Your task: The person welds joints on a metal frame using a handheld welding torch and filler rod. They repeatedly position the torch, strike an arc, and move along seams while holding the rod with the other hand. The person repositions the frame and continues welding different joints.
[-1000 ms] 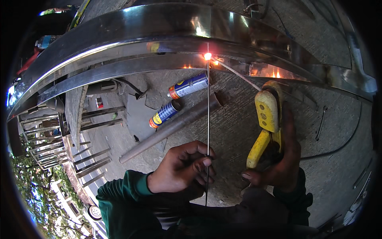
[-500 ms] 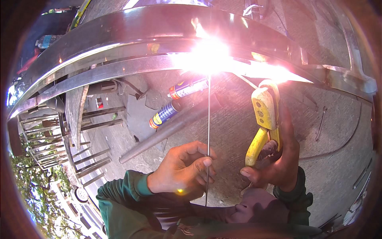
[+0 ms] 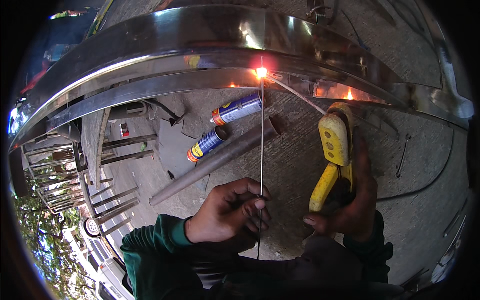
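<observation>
Clearly, I see the left hand (image 3: 226,211) pinching a rod (image 3: 262,140).
It points toward twelve o'clock; right hand (image 3: 364,200) grips yellow holder (image 3: 334,139).

Left hand (image 3: 227,212) pinching thin rod (image 3: 261,145); right hand (image 3: 357,207) gripping yellow holder (image 3: 334,140); pale electrode (image 3: 297,93) reaching glowing spot (image 3: 261,72) at shiny metal bar (image 3: 200,32); two blue cans (image 3: 239,108) lying near pipe (image 3: 215,164).

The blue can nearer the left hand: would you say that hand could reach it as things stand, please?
Probably not: the left hand is pinching a thin metal rod, and in this view the grey pipe lies between that hand and the blue can.
</observation>
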Action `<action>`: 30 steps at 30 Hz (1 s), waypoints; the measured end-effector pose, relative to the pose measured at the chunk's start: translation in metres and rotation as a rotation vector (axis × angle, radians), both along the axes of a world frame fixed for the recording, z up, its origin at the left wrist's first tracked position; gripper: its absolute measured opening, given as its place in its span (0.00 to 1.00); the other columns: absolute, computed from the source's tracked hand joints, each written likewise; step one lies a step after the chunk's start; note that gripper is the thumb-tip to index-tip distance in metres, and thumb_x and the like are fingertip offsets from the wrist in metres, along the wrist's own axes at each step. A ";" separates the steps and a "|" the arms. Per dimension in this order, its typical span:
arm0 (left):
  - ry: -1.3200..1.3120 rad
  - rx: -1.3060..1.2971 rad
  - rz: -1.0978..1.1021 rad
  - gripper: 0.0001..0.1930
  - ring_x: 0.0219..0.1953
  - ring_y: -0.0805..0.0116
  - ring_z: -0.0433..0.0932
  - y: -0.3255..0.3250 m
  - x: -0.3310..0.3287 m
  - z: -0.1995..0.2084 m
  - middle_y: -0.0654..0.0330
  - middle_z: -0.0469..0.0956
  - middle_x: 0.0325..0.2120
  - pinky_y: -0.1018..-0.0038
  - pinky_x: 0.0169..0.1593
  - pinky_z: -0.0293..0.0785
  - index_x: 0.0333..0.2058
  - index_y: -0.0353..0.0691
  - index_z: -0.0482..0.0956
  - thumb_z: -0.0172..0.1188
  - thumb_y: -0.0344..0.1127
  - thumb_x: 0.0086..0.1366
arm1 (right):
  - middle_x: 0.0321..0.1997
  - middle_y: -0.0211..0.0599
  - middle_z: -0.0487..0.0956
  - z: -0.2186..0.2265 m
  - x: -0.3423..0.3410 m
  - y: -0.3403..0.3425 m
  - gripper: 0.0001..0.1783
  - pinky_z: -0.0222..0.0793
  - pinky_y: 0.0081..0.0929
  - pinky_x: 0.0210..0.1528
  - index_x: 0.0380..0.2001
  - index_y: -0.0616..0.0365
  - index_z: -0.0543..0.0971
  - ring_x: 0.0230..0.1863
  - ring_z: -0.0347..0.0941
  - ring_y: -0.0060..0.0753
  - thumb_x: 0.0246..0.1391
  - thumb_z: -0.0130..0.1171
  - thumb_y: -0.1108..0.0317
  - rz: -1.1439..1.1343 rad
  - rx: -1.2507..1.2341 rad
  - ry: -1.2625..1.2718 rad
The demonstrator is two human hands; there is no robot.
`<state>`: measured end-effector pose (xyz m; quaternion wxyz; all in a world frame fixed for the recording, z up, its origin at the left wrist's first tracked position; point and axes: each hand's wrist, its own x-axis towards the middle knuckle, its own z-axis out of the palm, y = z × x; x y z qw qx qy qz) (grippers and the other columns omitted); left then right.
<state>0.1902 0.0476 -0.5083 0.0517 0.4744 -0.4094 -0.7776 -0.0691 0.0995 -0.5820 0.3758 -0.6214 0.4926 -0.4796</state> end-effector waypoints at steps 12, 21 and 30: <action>-0.033 0.010 0.057 0.12 0.33 0.72 0.80 -0.001 -0.003 0.001 0.59 0.79 0.29 0.76 0.35 0.77 0.45 0.35 0.73 0.57 0.37 0.70 | 0.64 0.59 0.62 0.000 0.006 -0.002 0.71 0.63 0.37 0.62 0.67 0.76 0.48 0.64 0.63 0.46 0.33 0.76 0.41 -0.030 0.050 -0.081; 0.031 0.054 0.045 0.14 0.34 0.68 0.82 0.000 0.002 -0.003 0.56 0.80 0.30 0.75 0.34 0.78 0.48 0.33 0.71 0.55 0.37 0.71 | 0.64 0.60 0.67 0.008 0.004 -0.009 0.68 0.67 0.39 0.62 0.69 0.68 0.49 0.64 0.67 0.49 0.31 0.82 0.55 0.001 0.039 -0.169; -0.005 0.014 0.035 0.12 0.34 0.71 0.81 0.000 0.002 -0.003 0.57 0.80 0.31 0.76 0.34 0.78 0.48 0.35 0.71 0.55 0.35 0.71 | 0.63 0.59 0.68 0.007 0.007 -0.011 0.70 0.68 0.38 0.60 0.70 0.67 0.48 0.62 0.69 0.47 0.30 0.82 0.55 -0.020 0.005 -0.148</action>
